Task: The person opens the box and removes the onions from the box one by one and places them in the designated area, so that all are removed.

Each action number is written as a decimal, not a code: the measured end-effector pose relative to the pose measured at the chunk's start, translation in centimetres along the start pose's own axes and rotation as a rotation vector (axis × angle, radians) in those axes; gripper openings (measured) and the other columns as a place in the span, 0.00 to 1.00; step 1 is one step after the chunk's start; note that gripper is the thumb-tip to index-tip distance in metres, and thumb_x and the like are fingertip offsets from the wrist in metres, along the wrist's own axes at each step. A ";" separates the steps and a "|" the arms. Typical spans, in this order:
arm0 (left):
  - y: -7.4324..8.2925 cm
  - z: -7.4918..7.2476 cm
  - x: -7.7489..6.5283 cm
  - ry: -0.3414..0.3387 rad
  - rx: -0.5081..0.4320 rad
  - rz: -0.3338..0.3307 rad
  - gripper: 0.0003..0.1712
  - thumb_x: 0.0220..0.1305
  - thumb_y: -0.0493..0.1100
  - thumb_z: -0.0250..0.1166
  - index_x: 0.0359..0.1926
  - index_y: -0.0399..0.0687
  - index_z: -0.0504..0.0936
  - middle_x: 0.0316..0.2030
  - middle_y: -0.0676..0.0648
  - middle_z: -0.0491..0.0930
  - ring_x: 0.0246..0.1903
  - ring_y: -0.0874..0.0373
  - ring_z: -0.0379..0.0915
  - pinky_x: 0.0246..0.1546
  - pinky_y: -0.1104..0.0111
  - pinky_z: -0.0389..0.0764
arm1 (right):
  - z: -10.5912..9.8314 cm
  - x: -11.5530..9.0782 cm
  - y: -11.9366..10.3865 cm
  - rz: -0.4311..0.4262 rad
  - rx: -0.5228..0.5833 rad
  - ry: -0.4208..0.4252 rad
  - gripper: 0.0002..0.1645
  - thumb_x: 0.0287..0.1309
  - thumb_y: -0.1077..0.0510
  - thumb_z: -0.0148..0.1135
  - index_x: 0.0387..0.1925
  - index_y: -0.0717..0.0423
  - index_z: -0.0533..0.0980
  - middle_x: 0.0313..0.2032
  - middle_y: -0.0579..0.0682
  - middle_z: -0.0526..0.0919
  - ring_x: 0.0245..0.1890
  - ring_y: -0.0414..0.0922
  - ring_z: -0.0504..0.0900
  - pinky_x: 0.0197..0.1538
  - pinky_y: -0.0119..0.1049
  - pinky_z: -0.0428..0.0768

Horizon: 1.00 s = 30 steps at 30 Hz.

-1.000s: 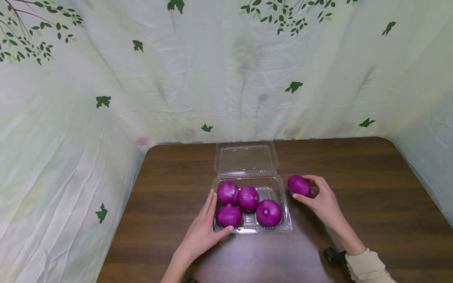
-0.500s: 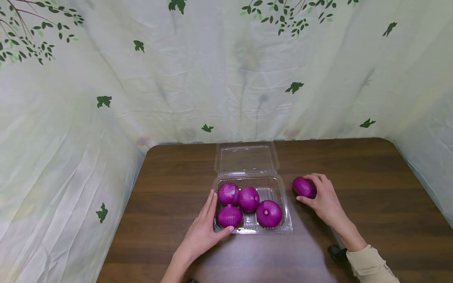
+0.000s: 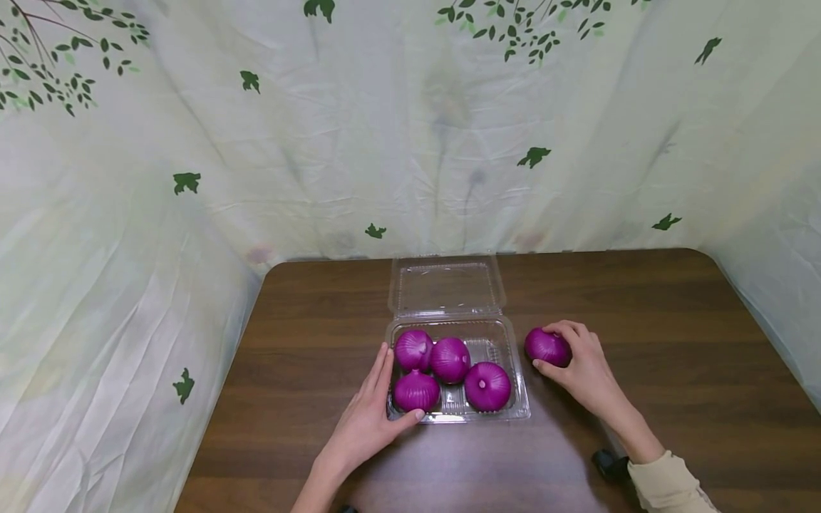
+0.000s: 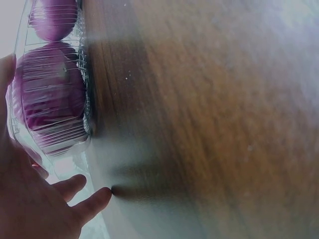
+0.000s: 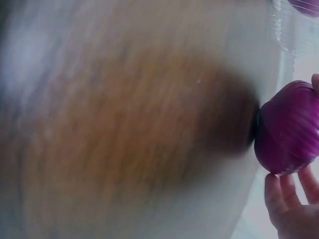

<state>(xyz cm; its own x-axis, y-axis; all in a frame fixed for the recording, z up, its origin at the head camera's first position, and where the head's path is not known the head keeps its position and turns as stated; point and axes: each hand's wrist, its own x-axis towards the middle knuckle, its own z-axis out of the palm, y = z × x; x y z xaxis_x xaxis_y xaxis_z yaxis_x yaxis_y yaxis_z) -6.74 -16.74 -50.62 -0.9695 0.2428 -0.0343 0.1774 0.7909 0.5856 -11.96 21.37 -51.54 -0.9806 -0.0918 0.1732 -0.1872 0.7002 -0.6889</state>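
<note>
A clear plastic clamshell container [image 3: 457, 417] sits on the table with its lid folded back. Inside are several purple onions; one onion [image 3: 487, 387] is at the front right, another onion [image 4: 50, 84] shows through the side wall in the left wrist view. My left hand [image 3: 364, 422] rests against the container's front left corner, fingers extended along the side, thumb at the front edge. Right of the container, my right hand [image 3: 582, 367] holds a single purple onion [image 3: 547, 348] between thumb and fingertips. In the right wrist view this onion [image 5: 289, 129] is right at the tabletop.
The transparent lid [image 3: 447, 287] lies toward the back edge of the brown wooden table [image 3: 680, 342]. Behind and along both sides hangs a pale curtain [image 3: 410, 142] with leaf prints. A black wrist device [image 3: 609, 464] sits by the right sleeve.
The onion in my right hand shifts slightly right, then back left and a little nearer to me, turning slightly. My left hand and the container stay put.
</note>
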 end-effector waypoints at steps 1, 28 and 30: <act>0.0 0.0 0.0 0.001 0.000 0.000 0.65 0.53 0.77 0.61 0.79 0.61 0.36 0.77 0.61 0.31 0.73 0.49 0.47 0.61 0.37 0.60 | -0.1 -0.1 -0.1 0.012 0.007 -0.009 0.33 0.48 0.54 0.78 0.56 0.52 0.73 0.57 0.60 0.69 0.53 0.59 0.65 0.45 0.60 0.77; -0.3 -0.1 0.2 -0.021 -0.003 -0.004 0.64 0.53 0.75 0.63 0.79 0.62 0.37 0.77 0.62 0.31 0.74 0.57 0.40 0.65 0.43 0.58 | -1.6 0.1 0.3 0.073 0.041 -0.019 0.38 0.56 0.47 0.72 0.63 0.59 0.69 0.61 0.64 0.68 0.59 0.63 0.67 0.53 0.65 0.71; -0.3 -0.1 0.2 -0.014 0.000 0.005 0.64 0.54 0.75 0.64 0.79 0.61 0.37 0.77 0.61 0.31 0.74 0.57 0.41 0.65 0.43 0.58 | -1.6 0.1 0.1 0.049 0.027 0.008 0.37 0.56 0.49 0.72 0.63 0.59 0.70 0.62 0.64 0.68 0.60 0.63 0.65 0.53 0.66 0.69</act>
<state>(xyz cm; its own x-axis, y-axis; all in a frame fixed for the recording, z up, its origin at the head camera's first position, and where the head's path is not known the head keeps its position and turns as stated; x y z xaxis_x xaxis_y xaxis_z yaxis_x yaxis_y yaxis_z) -6.97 -16.97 -50.75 -0.9662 0.2542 -0.0428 0.1818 0.7897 0.5859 -11.94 22.58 -50.49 -0.9882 -0.0521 0.1441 -0.1404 0.6841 -0.7157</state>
